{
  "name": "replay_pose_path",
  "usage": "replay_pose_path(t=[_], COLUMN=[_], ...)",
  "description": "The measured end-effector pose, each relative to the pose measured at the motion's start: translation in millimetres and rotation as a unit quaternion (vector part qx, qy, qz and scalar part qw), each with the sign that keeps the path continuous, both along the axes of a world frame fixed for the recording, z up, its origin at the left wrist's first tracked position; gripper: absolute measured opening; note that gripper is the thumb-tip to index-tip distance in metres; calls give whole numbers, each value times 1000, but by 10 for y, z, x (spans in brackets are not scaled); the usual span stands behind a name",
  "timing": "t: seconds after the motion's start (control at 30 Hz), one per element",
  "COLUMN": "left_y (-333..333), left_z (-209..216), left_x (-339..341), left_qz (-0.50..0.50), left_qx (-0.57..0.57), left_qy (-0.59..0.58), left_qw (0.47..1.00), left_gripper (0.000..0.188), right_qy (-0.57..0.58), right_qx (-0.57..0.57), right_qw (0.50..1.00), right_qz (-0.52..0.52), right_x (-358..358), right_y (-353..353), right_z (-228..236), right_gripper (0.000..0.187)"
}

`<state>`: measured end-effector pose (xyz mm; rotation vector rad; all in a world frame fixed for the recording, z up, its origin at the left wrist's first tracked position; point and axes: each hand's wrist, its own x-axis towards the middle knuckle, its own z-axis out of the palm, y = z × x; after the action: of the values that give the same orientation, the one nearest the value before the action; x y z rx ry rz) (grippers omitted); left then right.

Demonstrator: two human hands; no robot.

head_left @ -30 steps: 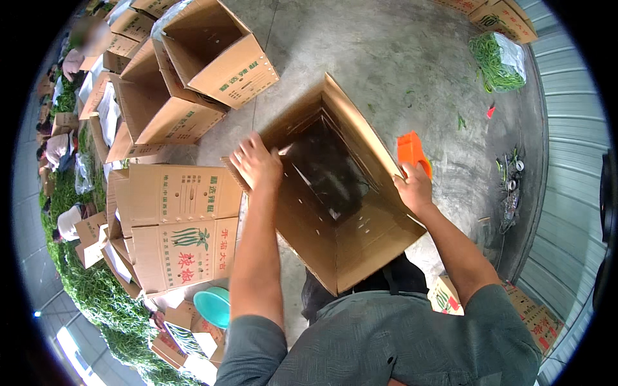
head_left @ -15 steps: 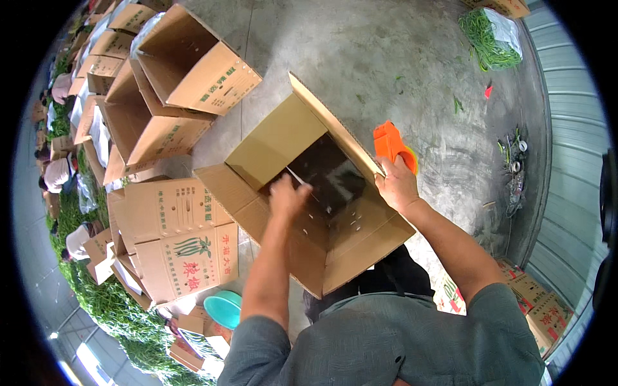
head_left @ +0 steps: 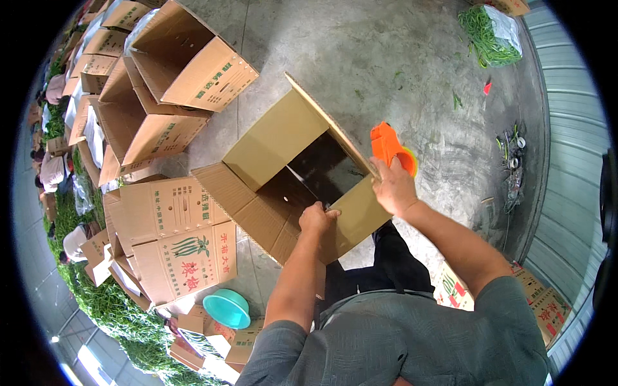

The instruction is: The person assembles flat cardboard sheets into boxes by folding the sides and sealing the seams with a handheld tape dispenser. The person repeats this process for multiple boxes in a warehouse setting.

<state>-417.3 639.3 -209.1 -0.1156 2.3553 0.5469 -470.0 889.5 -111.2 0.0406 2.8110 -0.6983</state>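
Note:
An open cardboard box is tilted in front of me, its flaps spread and its dark inside showing. My left hand is closed on the near side of the box, at the near flap, with the thumb pointing right. At the right edge of the box is my right hand, its fingers curled round an orange tape dispenser. That hand also touches the box's edge. How its fingers sit on the dispenser is partly hidden.
Open cardboard boxes stand in rows at the left, beside a printed carton. A turquoise basin sits at the lower left, near heaped green peppers. A bag of green peppers lies by the ribbed wall.
My left hand has come out of the box's inside to its near edge. The near flap has swung, now showing its inner face. My right hand still holds the tape dispenser.

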Motion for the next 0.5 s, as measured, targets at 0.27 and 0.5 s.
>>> replay_pose_path(t=[0.27,0.5], left_y=[-856,-601], left_z=[1505,1146], left_x=[247,277], left_qz=[253,315], left_qx=[-53,77], left_qy=[203,-62], left_qw=[944,944], left_gripper=[35,51], right_qy=[-96,-49], right_qx=[106,98], right_qw=[985,988], right_qz=[92,110], right_x=[314,296], right_y=[-854,-923], right_z=[-271,-659], right_gripper=[80,61])
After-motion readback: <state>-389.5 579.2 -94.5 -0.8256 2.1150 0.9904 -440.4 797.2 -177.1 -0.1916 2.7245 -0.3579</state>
